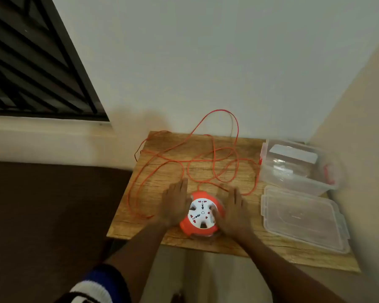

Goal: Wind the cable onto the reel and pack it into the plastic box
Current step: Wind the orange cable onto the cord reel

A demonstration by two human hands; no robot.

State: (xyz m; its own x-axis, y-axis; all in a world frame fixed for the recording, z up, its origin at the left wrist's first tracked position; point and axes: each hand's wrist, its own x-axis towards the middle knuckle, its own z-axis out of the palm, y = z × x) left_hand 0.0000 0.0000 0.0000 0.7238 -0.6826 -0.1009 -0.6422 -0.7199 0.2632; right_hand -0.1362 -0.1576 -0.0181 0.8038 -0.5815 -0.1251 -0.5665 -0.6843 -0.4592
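Observation:
An orange reel (202,215) with a white socket face sits near the front of the wooden table (162,171). Its thin orange cable (214,159) lies unwound in loose loops across the table, and one loop leans up against the back wall. My left hand (175,206) rests flat against the reel's left side, fingers stretched out. My right hand (234,212) lies against the right side, thumb on the white face. The clear plastic box (298,165) stands uncovered at the table's back right, with its lid (302,217) flat in front of it.
The table stands in a corner, with walls behind and to the right. A dark brown surface (53,215) lies to the left, below a barred window (31,62). Some cable hangs over the table's left edge.

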